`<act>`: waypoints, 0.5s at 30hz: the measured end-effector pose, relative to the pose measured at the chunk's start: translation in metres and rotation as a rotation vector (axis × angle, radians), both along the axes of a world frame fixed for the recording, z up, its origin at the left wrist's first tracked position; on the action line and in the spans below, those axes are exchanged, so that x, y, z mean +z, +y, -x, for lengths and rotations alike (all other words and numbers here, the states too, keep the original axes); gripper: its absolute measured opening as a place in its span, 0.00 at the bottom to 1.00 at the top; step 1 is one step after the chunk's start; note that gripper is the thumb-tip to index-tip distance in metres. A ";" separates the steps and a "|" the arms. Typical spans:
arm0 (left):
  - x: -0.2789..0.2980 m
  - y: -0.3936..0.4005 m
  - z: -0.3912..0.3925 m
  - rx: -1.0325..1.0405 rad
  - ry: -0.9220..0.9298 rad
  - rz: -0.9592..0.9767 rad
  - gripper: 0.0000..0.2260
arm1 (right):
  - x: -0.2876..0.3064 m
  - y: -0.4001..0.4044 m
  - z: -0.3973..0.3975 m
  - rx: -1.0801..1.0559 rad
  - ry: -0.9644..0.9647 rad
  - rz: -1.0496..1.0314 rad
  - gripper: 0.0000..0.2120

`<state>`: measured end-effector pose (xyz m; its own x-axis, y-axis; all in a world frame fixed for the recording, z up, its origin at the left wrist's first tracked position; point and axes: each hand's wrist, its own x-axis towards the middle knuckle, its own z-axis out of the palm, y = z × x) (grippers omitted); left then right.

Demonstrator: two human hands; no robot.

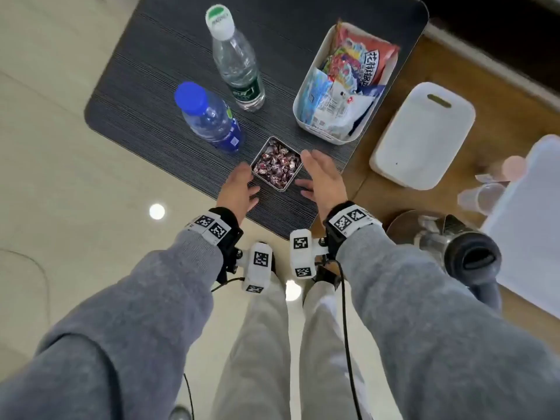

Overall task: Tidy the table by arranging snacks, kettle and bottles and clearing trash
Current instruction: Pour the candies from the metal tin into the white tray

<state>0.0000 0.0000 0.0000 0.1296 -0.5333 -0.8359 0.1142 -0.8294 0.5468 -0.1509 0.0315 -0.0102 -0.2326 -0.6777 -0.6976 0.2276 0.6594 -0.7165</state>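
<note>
A small metal tin of wrapped candies [277,163] sits near the front edge of the dark striped table [145,95]. My left hand [238,190] is open just left of the tin, and my right hand [322,177] is open just right of it; neither holds anything. Behind the tin stand a blue-capped bottle [209,118] and a taller green-capped water bottle [236,60]. A white basket [306,116] at the right holds several snack packets [354,74]. The kettle [451,245] stands low at the right, off the table.
A white lidded bin [424,134] stands on the wooden floor right of the table. Clear plastic cups [485,197] and a white surface [533,213] lie at the far right. Beige tiled floor spreads to the left. My legs are below the table's front edge.
</note>
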 end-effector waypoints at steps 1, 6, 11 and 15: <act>-0.001 -0.002 0.005 0.019 -0.004 -0.004 0.18 | 0.001 -0.002 0.001 0.001 -0.007 0.011 0.26; -0.008 0.001 0.023 0.103 0.038 0.002 0.13 | -0.004 -0.003 0.018 0.011 -0.004 0.022 0.18; -0.011 0.001 0.033 0.065 0.051 0.072 0.05 | -0.004 -0.002 0.022 0.062 0.069 0.091 0.12; -0.012 -0.001 0.049 -0.023 -0.059 0.073 0.13 | -0.006 -0.004 0.028 0.077 0.194 0.094 0.19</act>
